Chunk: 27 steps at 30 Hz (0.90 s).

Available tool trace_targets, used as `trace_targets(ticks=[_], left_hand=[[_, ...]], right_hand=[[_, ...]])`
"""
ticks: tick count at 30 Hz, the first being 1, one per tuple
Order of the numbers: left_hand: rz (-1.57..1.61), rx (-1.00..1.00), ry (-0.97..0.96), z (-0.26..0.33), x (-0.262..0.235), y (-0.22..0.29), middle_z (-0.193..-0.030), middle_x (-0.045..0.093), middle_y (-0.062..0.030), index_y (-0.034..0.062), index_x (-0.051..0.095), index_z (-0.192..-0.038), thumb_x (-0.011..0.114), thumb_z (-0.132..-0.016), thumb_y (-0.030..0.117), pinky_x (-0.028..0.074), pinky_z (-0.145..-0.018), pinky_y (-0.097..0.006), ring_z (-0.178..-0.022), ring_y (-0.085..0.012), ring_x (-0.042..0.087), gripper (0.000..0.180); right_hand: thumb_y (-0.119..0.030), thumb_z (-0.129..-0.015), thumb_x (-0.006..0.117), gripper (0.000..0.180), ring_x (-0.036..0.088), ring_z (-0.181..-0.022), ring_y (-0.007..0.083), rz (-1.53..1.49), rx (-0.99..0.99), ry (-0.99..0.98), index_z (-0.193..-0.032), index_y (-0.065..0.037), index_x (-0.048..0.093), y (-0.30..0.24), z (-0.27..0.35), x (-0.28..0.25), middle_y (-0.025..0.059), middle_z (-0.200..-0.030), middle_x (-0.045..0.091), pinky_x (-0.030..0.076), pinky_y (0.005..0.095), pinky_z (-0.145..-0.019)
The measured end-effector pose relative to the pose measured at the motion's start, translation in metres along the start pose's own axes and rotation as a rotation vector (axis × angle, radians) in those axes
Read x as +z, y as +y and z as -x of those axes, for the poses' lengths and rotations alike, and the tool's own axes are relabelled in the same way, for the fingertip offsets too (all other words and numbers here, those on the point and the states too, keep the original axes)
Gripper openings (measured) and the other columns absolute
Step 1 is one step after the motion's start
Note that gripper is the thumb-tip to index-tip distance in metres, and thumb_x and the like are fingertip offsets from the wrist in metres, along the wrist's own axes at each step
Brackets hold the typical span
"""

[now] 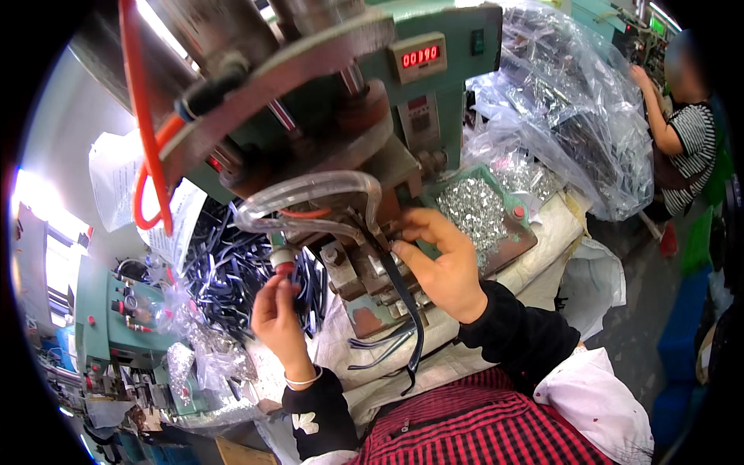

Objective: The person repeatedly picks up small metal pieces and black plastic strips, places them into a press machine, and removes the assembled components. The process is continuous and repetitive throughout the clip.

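My right hand [446, 267] is at the metal fixture of a press [372, 271], thumb and fingers closed around the upper end of a long, dark, flat strip [404, 298]. The strip hangs down from the fixture toward me and curves at its lower end. My left hand [279, 322] is curled, its thumb and fingertips against a red push button [284, 265] left of the fixture; nothing shows held in it. Two or more similar strips [384, 349] lie on the pale cloth below the fixture. A clear bent tube [310, 186] arches over the work spot, hiding part of it.
A green tray [473, 213] of small shiny metal pieces stands right of the press. Many dark strips [225, 263] are heaped at the left. Above hangs an orange hose [139, 116]. Clear plastic bags [566, 101] fill the back right, where another person [682, 132] works.
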<state>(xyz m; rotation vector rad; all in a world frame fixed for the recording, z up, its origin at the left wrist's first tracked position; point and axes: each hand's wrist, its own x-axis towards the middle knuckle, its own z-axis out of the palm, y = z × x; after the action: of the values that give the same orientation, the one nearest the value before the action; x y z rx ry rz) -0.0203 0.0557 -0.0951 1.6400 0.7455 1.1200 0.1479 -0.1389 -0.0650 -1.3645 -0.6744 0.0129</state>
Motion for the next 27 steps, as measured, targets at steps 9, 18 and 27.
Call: trace_targets(ticks=[9,18,27], left_hand=[[0.022,0.539,-0.093,-0.002,0.048,0.124,-0.094,0.069,-0.0154,-0.0058,0.064,-0.096,0.059,-0.101,0.004,0.053,-0.058,-0.024,-0.068,-0.0166,0.063,0.012],[-0.295,1.158,-0.493,0.047,0.055,0.096,-0.093,0.075,-0.0115,0.0029,0.074,-0.098,0.081,-0.080,0.005,0.051,-0.056,-0.030,-0.067,-0.0212,0.068,0.019],[-0.286,1.259,-0.513,0.039,0.082,0.076,-0.091,0.072,-0.0091,0.0067,0.072,-0.101,0.087,-0.071,0.002,0.044,-0.048,-0.028,-0.058,-0.0175,0.061,0.033]], right_hand=[[0.002,-0.088,0.069,0.050,0.066,-0.094,0.0109,-0.286,0.225,-0.032,-0.136,0.003,0.052,-0.025,0.003,0.013,0.0077,-0.106,0.071,0.049,0.0248,-0.088],[-0.014,-0.081,0.076,0.035,0.046,-0.137,0.0421,1.108,-0.070,-0.033,-0.113,-0.006,0.069,0.029,0.006,-0.093,0.0244,-0.133,0.055,0.047,0.0509,-0.103],[-0.009,-0.079,0.075,0.011,0.063,-0.102,0.0336,0.868,-0.096,0.088,-0.085,-0.006,0.066,0.069,-0.018,-0.123,0.0099,-0.099,0.069,0.051,0.0434,-0.083]])
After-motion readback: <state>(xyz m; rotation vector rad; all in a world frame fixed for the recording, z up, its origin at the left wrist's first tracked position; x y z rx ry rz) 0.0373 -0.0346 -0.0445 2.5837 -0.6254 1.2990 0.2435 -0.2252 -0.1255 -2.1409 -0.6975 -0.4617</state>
